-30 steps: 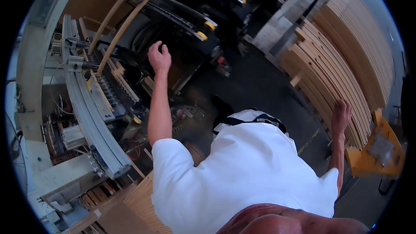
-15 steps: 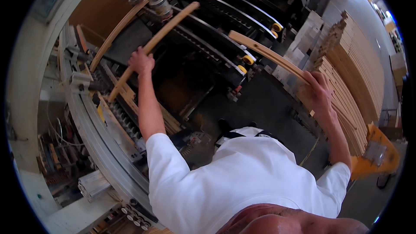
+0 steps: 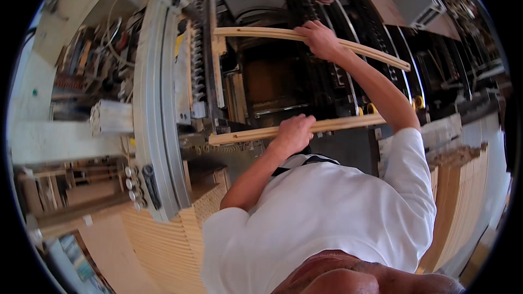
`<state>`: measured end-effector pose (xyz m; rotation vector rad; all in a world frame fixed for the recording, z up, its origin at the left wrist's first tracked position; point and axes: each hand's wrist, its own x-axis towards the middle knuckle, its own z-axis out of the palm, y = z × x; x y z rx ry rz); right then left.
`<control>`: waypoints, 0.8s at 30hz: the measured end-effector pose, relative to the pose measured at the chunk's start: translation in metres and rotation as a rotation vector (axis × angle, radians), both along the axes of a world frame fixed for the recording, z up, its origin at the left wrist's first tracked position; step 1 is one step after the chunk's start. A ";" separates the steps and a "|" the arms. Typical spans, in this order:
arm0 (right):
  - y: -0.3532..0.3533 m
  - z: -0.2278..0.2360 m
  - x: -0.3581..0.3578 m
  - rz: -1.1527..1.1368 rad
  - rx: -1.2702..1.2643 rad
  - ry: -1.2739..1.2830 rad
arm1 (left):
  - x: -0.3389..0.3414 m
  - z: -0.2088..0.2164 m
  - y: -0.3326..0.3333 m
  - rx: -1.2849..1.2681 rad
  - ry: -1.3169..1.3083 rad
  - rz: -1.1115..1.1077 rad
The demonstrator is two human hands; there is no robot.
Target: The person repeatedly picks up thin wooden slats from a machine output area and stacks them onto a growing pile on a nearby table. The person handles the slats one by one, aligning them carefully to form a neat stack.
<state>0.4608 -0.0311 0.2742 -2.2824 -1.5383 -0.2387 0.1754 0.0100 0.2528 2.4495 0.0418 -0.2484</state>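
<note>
White shirt (image 3: 327, 201): brightest big patch we've got, soft shadows in the folds
Machine interior (image 3: 267, 54): so dim we lose detail
Wooden strips (image 3: 250, 134): decently lit, bit soft
Metal rail (image 3: 153, 114): dull sheen, fisheye-bowed; our outer edge goes bluish, then black

Pale beam (image 3: 65, 146) at far left, flat tan panel (image 3: 111, 247) lower down.
</note>
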 end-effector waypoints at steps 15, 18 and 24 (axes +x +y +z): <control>0.164 -0.058 0.105 -0.132 -0.066 -0.212 | -0.176 0.043 -0.014 -0.059 0.204 0.802; 0.176 -0.062 0.103 -0.082 -0.021 -0.213 | -0.210 0.037 -0.017 -0.128 0.180 0.981; 0.186 -0.064 0.098 -0.027 -0.037 -0.233 | -0.245 0.013 -0.031 -0.229 0.162 1.205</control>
